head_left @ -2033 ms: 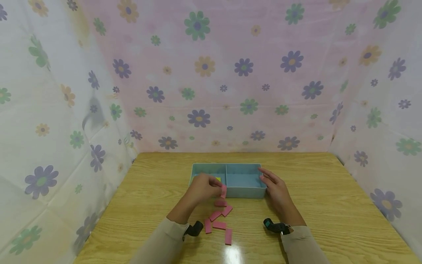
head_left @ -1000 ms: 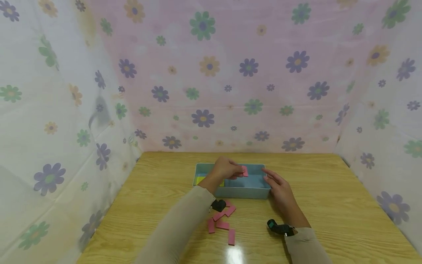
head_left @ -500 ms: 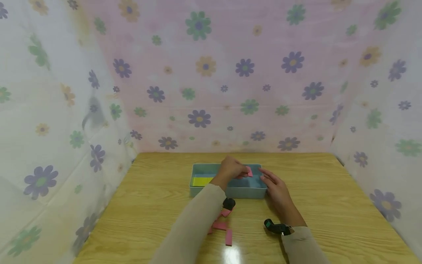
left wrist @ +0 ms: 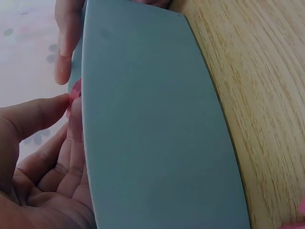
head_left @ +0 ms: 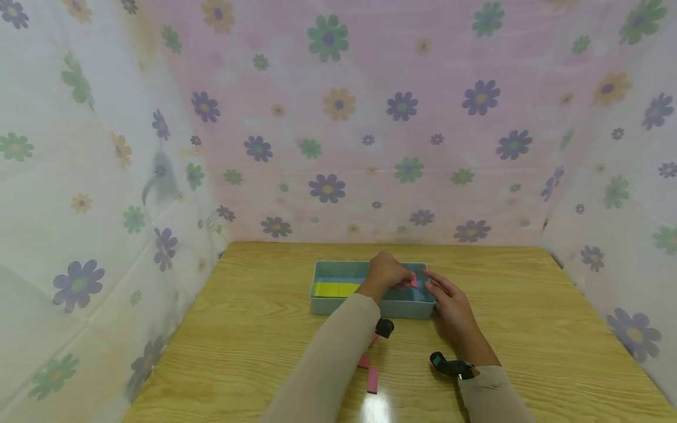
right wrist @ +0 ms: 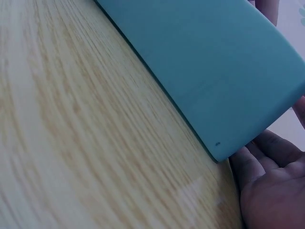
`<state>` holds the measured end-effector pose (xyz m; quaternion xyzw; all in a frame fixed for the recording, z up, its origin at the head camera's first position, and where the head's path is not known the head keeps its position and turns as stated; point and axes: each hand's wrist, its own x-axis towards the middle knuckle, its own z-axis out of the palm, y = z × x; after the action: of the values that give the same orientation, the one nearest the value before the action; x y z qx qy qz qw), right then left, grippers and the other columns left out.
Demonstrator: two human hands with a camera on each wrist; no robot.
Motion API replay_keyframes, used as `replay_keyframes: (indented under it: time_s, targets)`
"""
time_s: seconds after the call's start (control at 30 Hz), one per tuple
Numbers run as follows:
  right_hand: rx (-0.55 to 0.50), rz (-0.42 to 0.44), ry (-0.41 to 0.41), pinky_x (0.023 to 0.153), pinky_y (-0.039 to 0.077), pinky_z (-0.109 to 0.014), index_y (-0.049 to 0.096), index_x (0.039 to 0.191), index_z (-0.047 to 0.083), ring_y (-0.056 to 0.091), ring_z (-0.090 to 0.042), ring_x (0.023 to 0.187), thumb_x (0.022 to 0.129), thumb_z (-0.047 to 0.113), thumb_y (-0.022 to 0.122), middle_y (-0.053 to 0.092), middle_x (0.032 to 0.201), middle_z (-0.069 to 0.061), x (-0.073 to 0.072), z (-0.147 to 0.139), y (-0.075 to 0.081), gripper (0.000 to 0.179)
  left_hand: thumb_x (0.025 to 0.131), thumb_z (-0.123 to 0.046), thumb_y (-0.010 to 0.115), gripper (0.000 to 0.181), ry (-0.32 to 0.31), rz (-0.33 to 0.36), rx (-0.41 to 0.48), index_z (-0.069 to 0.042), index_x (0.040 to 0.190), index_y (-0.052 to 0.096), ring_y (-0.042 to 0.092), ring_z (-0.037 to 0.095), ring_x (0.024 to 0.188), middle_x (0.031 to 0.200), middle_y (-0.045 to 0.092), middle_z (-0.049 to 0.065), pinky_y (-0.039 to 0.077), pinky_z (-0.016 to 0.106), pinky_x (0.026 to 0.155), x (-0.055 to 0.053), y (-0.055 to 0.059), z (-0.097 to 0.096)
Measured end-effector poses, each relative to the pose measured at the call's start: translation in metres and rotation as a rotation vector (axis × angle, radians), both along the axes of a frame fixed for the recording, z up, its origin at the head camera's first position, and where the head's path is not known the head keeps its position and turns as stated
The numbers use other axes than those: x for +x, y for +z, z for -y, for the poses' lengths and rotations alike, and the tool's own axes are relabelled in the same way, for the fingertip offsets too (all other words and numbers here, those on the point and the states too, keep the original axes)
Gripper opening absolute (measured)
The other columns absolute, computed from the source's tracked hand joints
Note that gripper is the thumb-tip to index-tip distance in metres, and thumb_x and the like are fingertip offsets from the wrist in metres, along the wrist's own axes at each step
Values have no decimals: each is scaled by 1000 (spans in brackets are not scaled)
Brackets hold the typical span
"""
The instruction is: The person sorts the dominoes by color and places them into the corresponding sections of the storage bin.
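My left hand reaches over the front wall of a two-part light blue box. Between thumb and fingers it pinches a small pink rectangular tile, held within the right compartment. In the left wrist view the box's wall partly hides this pink tile. My right hand rests against the box's right end, its fingers extended along the rim; the right wrist view shows that hand behind the lower corner. Yellow tiles lie side by side in the left compartment.
Loose pink tiles lie on the wooden table in front of the box, some hidden by my left sleeve. Flower-patterned cloth hangs behind the table and at both sides.
My left hand picked up a pink tile in front of the box, carried it over into the right compartment and moved it further right. The right hand has stayed at the box's end.
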<state>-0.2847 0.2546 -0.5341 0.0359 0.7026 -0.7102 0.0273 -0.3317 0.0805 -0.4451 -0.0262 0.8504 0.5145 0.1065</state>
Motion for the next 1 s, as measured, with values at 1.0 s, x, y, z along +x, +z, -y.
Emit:
replay_keyframes:
  time_s: [1.0]
  targets:
    - [-23,-16,-6,127,24,-53,47,156,16,31,-28,154,108,32,56,34,167,-11,2,2,2,51,89,-15,82,17,-3,17,-11,-2,77,78,78,26,73,64,74,6,65,44,75,0,-5,-11]
